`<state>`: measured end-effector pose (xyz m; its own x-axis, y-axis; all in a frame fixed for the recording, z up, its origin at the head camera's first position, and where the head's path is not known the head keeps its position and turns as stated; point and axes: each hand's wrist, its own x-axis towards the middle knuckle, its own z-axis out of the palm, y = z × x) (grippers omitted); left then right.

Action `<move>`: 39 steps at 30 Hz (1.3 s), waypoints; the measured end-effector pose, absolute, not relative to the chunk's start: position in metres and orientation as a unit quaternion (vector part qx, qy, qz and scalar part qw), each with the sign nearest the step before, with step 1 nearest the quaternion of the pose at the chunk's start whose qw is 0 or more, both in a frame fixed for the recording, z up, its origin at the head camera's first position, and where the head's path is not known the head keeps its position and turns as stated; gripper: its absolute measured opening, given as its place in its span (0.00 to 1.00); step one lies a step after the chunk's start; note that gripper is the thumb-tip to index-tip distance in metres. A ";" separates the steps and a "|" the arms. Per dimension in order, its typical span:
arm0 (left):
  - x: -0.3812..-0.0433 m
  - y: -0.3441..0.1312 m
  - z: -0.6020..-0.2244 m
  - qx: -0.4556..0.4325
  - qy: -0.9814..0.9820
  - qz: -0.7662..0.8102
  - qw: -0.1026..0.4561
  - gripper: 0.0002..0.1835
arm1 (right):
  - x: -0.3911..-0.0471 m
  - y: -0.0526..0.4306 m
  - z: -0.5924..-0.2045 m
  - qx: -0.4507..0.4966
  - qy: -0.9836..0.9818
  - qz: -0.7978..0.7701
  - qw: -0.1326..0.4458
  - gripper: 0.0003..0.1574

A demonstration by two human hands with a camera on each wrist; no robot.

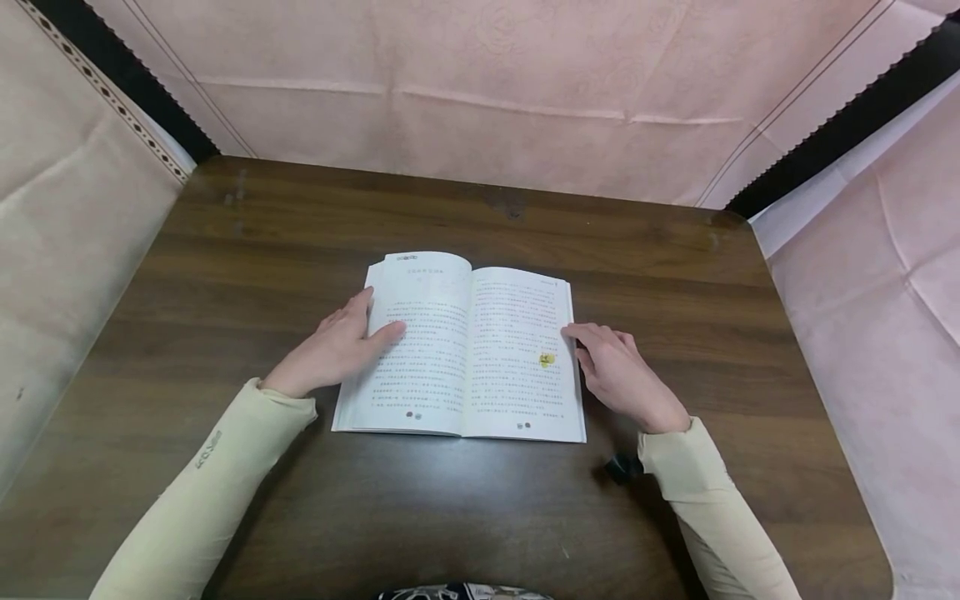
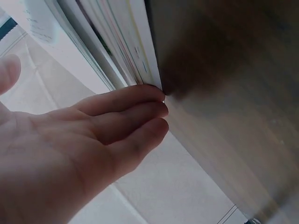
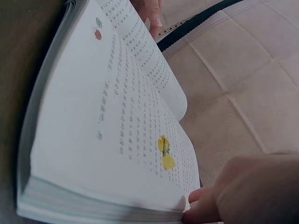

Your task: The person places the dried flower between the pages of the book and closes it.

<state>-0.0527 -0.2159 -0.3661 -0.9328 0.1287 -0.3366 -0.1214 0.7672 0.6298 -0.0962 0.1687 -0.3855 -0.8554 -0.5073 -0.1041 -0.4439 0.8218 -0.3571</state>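
Observation:
An open book (image 1: 517, 375) lies on the brown table, its pages printed with lines of text and a small yellow picture (image 3: 166, 154) on the right page. My left hand (image 1: 337, 346) is at the book's left side, thumb over the left page. In the left wrist view its straight fingers (image 2: 135, 112) touch the edge of the page stack near the tabletop. At the right edge, my right hand (image 1: 618, 375) has its fingers bent, and the fingertips (image 3: 194, 198) pinch the page edges in the right wrist view.
The brown wooden table (image 1: 420, 517) spreads around the book. Pink cloth (image 1: 465, 100) hangs behind and at both sides, with black strips at the far corners. A small dark object (image 1: 618, 468) is by the right wrist. Patterned fabric (image 1: 465, 592) shows at the bottom edge.

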 end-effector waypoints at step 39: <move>-0.055 -0.215 -0.350 -0.090 0.871 0.462 0.145 0.47 | -0.096 0.176 -0.387 -0.248 0.938 -0.219 0.102 0.24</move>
